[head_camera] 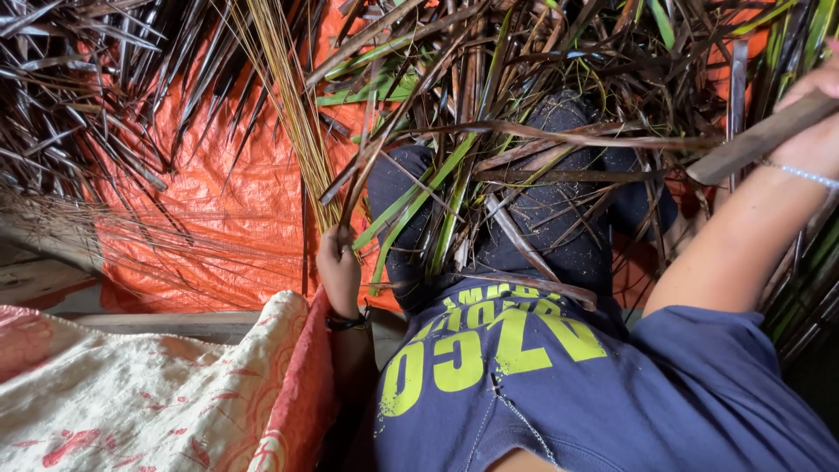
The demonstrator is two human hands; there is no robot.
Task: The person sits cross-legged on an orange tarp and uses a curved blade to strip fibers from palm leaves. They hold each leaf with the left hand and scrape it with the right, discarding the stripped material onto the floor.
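One orange tarpaulin (218, 218) covers the ground under dried palm leaves (79, 96); left hand (338, 267) grasps a bundle of yellow leaf midribs (288, 105), right hand (817, 122) clenches a flat brown strip (756, 140).

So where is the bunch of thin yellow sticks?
In the head view, the bunch of thin yellow sticks stands left of centre, gripped at its lower end by the left hand, over the orange tarp and beside the dry leaves on the lap.
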